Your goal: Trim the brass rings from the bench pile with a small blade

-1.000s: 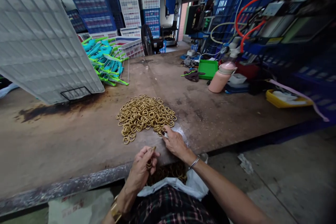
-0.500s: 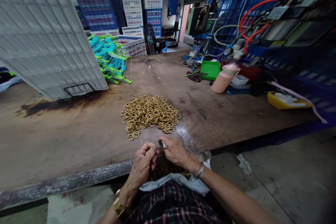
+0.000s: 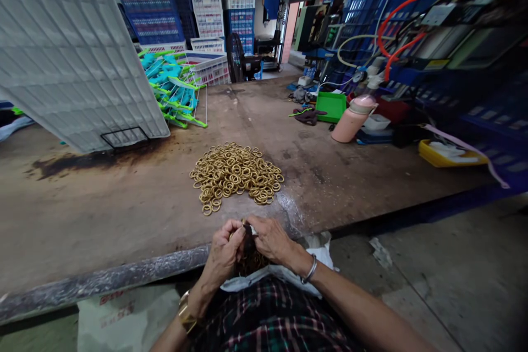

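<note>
My left hand (image 3: 225,247) is closed in a pinch at the table's front edge, on a gold-coloured ring (image 3: 243,221) of which only a sliver shows. Against it, my right hand (image 3: 273,239) is closed too; a bit of something whitish and dark shows at its fingers, too hidden to name. Just beyond both hands, a heap of gold-coloured rings (image 3: 235,170) lies on the brown table (image 3: 157,214). Below the hands, on my lap, more rings (image 3: 252,263) sit in shadow inside a white bag (image 3: 284,271), partly covered by my hands.
A grey ribbed panel (image 3: 78,55) stands at the left beside turquoise and green plastic pieces (image 3: 175,88). To the right are a pink bottle (image 3: 352,121), a green tray (image 3: 331,106) and a yellow tray (image 3: 449,155). A black fan (image 3: 236,58) and stacked crates (image 3: 150,5) are behind.
My right hand has shifted slightly left, closer against my left hand, and its fingers now cover more of the ring. The heap looks the same; the view has tilted slightly.
</note>
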`<state>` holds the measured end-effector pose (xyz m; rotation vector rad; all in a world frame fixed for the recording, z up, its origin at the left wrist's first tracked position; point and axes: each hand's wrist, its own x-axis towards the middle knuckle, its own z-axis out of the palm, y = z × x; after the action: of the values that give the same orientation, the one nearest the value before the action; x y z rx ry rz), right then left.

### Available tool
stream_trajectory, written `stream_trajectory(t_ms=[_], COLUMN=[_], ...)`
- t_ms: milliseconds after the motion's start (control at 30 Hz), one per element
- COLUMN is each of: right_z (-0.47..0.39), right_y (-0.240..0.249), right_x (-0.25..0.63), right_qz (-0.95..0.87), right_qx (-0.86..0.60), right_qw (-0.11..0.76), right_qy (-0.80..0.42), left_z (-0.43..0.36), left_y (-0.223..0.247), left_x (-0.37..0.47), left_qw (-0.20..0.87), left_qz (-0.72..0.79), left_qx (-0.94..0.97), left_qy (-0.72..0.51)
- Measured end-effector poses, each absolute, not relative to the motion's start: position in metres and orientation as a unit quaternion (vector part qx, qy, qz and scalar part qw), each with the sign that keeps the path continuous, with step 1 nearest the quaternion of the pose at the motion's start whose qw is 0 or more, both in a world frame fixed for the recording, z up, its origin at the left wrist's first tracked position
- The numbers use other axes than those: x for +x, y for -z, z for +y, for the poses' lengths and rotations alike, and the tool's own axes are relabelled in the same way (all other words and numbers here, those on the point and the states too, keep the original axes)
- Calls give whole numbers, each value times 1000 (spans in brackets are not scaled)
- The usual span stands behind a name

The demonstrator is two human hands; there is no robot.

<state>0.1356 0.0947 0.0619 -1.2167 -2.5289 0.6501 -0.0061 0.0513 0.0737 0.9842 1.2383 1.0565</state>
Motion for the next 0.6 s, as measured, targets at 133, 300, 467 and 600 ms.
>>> stream_trajectory(t_ms=[133,300,467,600], right_z=[93,88,99,120], right_y=[-69,-71,-67,-64], right_x=[133,125,128,143], right_qz=[-868,-855,-822,-781], right_qx=[-444,-482,-540,-608], right_qw=[57,31,25,38], right_qy=[-216,-190,-177,-141], left_z=[52,51,42,38], left_y=[-70,-66,-75,-81], left_x=[-10,-14,-11,-5], left_qw=[545,582,652,720], left_qz=[540,533,483,417], left_qx=[459,435,403,348], left_qy=[-449,-434,-424,-432])
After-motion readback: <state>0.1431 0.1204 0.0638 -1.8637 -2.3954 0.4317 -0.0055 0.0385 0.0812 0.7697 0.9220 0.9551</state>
